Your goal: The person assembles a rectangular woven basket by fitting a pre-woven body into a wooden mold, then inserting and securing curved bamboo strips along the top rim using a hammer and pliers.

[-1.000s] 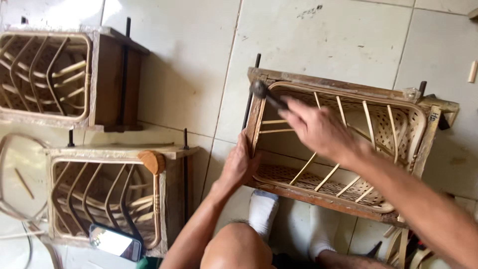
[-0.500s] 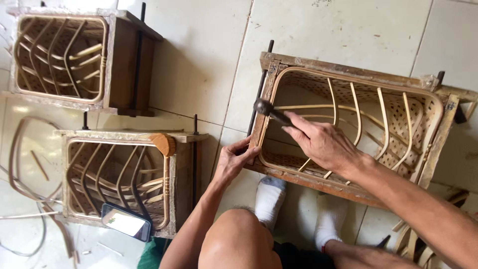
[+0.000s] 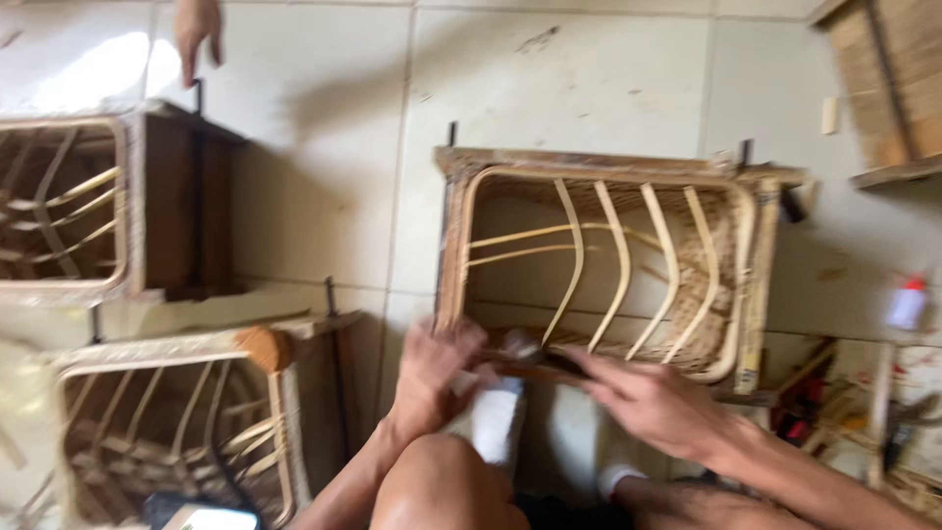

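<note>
A wooden box frame [image 3: 599,162] with bent rattan strips woven inside lies on the tiled floor in front of me. My left hand [image 3: 432,378] curls over the frame's near left corner. My right hand [image 3: 648,397] reaches in from the right along the near rail and holds a hammer's brown handle. The dark hammer head [image 3: 520,345] sits between my two hands, just above the rail. The picture is blurred, so the fingers' exact grip is unclear. My knee [image 3: 442,486] and white-socked foot [image 3: 496,422] are right below the hands.
Two similar rattan-filled frames lie at the left, one far [image 3: 137,196] and one near [image 3: 196,393] with a round wooden disc [image 3: 263,345] on it. Another person's hand [image 3: 196,29] hangs at top left. A red-capped bottle [image 3: 908,299], tools [image 3: 805,402] and wooden shelving [image 3: 883,88] stand at right.
The hammer and my right hand came down from the frame's far left corner to its near rail. My left hand stayed at the near corner. The view shifted and another person's hand appeared.
</note>
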